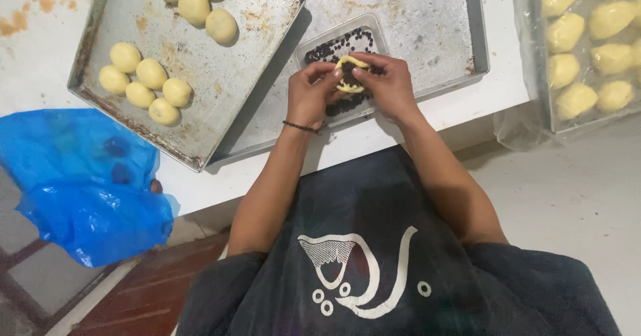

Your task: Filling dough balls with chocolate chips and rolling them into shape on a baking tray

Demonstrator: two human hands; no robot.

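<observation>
On the white bench [481,102], a tilted metal baking tray [220,75] with yellow dough balls [143,82] sits toward the left edge, overlapping a second, larger metal tray [434,22] behind the near edge. A clear plastic tub of dark filling [337,45] lies in that larger tray, with the left hand [310,95] and right hand [387,85] just above it holding a flattened piece of dough [352,75]. A crumpled blue plastic bag [87,182] hangs off the bench's left near corner, and what seems a plastic-covered tray of dough pieces [587,49] lies at the right edge.

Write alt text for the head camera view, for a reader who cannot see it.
Both hands, left hand and right hand, pinch a dough piece filled with dark bits over a clear tub. Shaped dough balls sit on a metal tray.
</observation>
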